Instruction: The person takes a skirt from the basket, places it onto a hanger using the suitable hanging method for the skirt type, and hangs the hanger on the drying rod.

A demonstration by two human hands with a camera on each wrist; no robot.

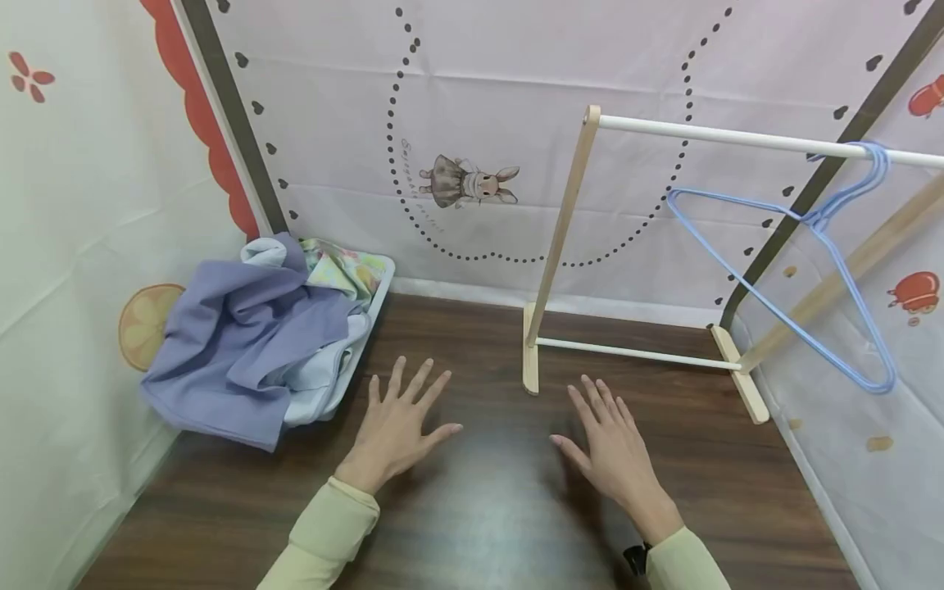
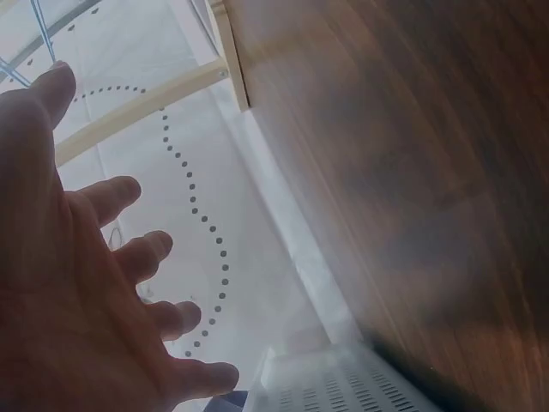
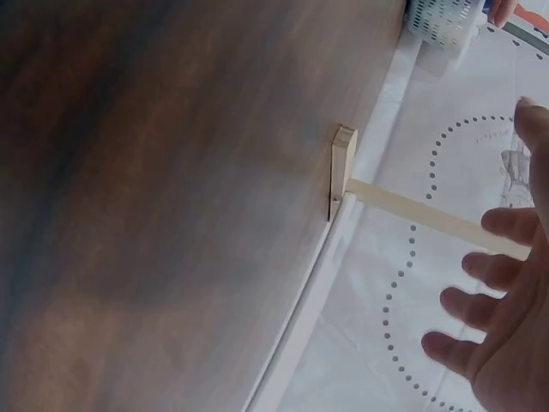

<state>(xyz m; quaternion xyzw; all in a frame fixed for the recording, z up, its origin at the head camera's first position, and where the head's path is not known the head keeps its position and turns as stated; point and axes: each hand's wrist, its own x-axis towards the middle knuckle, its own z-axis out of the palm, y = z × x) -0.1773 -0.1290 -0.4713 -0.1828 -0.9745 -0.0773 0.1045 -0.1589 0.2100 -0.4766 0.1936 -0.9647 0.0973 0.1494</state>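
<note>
Over the brown wooden tabletop (image 1: 487, 492), my left hand (image 1: 398, 426) is held palm down with its fingers spread and nothing in it. Beside it on the left stands a white basket (image 1: 376, 299) heaped with clothes, a purple garment (image 1: 251, 328) draped on top and over the side. A patterned yellow-green cloth (image 1: 347, 266) shows at the back of the heap. My right hand (image 1: 612, 447), likewise spread and holding nothing, is in front of a small clothes rack (image 1: 564, 221). Blue hangers (image 1: 782, 315) hang together at the right part of its white rail.
Printed white sheeting (image 1: 516, 65) forms the walls behind and on both sides. The rack's wooden foot (image 1: 530, 352) and low white crossbar (image 1: 634, 352) stand near the back wall. In the left wrist view, the basket's slotted side (image 2: 334, 386) shows beyond the fingers.
</note>
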